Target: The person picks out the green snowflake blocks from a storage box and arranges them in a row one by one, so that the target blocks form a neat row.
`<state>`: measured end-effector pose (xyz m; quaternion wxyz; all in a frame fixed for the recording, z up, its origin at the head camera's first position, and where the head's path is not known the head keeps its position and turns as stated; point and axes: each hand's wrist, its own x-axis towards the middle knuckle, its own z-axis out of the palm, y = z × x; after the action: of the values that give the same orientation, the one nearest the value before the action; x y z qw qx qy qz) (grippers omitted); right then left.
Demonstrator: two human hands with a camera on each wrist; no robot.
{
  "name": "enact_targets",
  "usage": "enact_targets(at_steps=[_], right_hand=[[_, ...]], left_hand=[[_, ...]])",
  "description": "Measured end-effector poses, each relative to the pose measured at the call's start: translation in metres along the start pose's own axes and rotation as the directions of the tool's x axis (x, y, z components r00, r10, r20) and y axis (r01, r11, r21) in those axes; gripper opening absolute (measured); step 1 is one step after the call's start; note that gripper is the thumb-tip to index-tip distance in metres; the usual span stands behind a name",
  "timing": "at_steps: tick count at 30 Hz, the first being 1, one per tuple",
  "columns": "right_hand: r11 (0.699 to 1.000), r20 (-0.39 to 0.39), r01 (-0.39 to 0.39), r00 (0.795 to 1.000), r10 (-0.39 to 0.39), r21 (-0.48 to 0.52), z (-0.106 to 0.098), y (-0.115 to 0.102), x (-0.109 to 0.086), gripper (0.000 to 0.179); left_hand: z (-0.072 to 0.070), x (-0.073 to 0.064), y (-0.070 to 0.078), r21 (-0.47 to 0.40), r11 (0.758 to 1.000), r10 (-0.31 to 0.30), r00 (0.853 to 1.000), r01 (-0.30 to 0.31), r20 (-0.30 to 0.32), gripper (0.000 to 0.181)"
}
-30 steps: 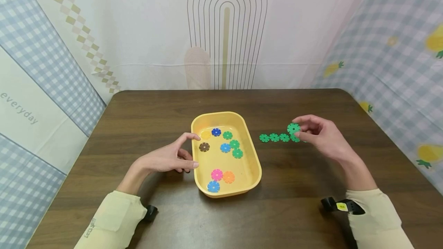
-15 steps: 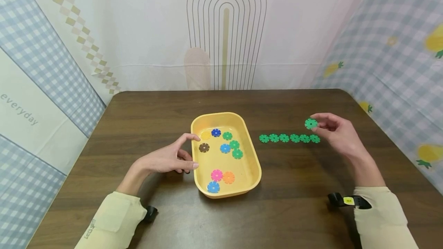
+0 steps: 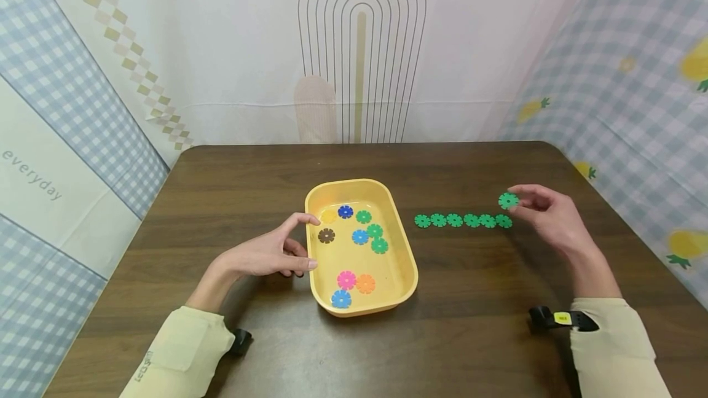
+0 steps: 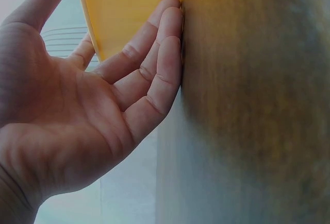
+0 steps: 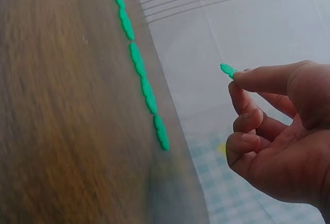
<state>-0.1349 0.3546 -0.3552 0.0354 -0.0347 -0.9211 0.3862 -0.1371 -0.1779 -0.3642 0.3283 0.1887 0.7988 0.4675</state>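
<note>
In the head view my right hand (image 3: 553, 217) pinches a green notched plastic disc (image 3: 508, 200) between thumb and fingertips, raised above the table. The right wrist view shows this disc (image 5: 227, 70) edge-on, its lower part hidden by the fingers. Just below it on the table, several matching green discs (image 3: 454, 220) lie flat in a straight row. My left hand (image 3: 265, 252) holds the left side of a yellow plastic tray (image 3: 408, 257), thumb and index fingertip over the rim. In the left wrist view the other fingers (image 4: 167, 62) lie along the tray's outer wall.
Inside the tray lie loose discs: several green and blue ones, plus yellow, brown, pink and orange (image 3: 365, 284). The brown wooden table (image 3: 265, 171) ends at a patterned cloth backdrop (image 3: 243, 78). More printed cloth hangs at both sides.
My right hand has moved right with the green disc, from over the middle of the row to above its right end. The left hand and tray have stayed put.
</note>
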Motion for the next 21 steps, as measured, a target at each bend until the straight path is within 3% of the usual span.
enact_targets(at_steps=[21], right_hand=[[0.997, 0.001, -0.056, 0.998, 0.056, -0.049, -0.005, 0.032, 0.006, 0.038]], left_hand=[[0.0, 0.0, -0.001, -0.001, 1.0, 0.019, 1.0, -0.019, 0.002, 0.082]])
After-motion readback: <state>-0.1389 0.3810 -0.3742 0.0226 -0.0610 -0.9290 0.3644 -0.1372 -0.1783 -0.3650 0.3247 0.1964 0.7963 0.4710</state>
